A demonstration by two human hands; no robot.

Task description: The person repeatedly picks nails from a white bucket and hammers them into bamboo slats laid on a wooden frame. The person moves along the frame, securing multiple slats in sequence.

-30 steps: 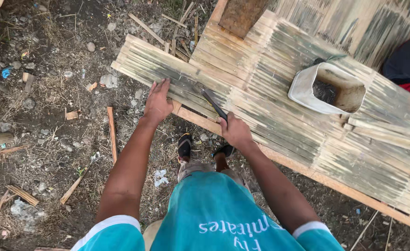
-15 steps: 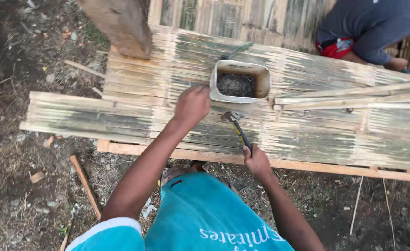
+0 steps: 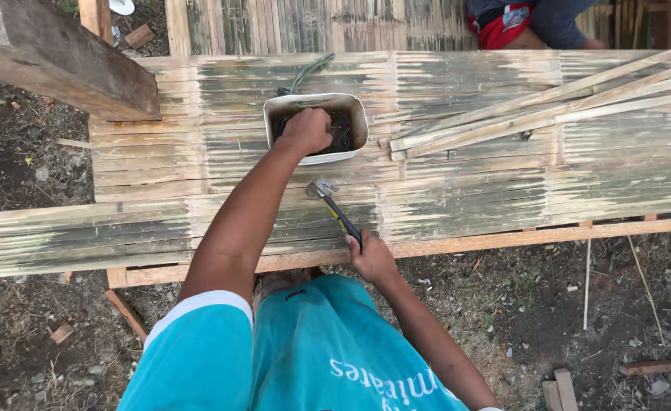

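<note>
Outdoor ground of dark soil, dry grass and scattered wood scraps. Across it lies a worktop (image 3: 503, 183) of flattened split-bamboo panels, pale green and straw-coloured, carried on a thin wooden rail (image 3: 503, 240) along the near edge. A heavy timber beam (image 3: 61, 65) juts in at upper left. Loose bamboo slats (image 3: 549, 110) lie in a slanted bundle on the right part of the panels.

White rounded-rectangular plastic container (image 3: 316, 128) sits on the bamboo near centre, dark contents inside; no label visible. A green cord (image 3: 305, 72) runs away behind it.

Left hand (image 3: 305, 129) reaches into the container, fingers curled down into the dark contents; what it grips, if anything, cannot be told.

Right hand (image 3: 370, 255) is closed around the handle of a hammer (image 3: 332, 205), black and yellow grip, metal head resting on or just above the bamboo, just in front of the container.

Another person (image 3: 533, 23) in red and dark clothing sits at the far edge, top right.
</note>
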